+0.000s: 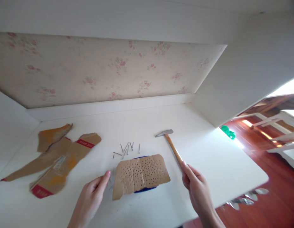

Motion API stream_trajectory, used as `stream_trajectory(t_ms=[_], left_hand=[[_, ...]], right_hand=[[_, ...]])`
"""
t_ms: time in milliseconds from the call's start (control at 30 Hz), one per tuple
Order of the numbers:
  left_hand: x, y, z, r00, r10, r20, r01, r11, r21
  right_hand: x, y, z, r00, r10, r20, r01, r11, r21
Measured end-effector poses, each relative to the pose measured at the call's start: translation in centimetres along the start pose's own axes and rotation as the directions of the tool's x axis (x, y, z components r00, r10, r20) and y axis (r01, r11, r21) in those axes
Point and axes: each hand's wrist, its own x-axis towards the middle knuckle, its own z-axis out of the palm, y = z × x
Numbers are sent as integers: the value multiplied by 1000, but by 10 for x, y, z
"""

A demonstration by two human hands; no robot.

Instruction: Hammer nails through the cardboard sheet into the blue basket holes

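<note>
A piece of cardboard (140, 175) full of small holes lies on a blue object in the middle of the white table (208, 158). My left hand (91, 198) rests just left of it, fingers loosely stretched, thumb tip near the cardboard's left edge, holding nothing. My right hand (196, 186) is to the right, fingers extended, fingertips at the end of the wooden handle of a hammer (170, 144). The hammer lies on the table with its metal head pointing away. Several loose nails (126, 149) lie just behind the cardboard.
Torn cardboard scraps (54, 158) with red labels lie at the left. A floral wall panel and a white ledge close off the back. The table's edge drops off at the right to a red wooden floor, with a green object (228, 131) there.
</note>
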Motion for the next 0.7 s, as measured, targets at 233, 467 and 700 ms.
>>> stream_trajectory(t_ms=[233, 467, 700], left_hand=[[21, -7, -9, 993, 103, 65, -112, 982, 153], [29, -2, -8, 978, 166, 124, -195, 940, 280], [0, 12, -4, 966, 176, 188, -161, 983, -92]], right_hand=[[0, -6, 2, 999, 8, 52, 0, 989, -148], [1, -4, 18, 949, 98, 298, 37, 908, -418], [-10, 3, 30, 911, 108, 397, 23, 950, -311]])
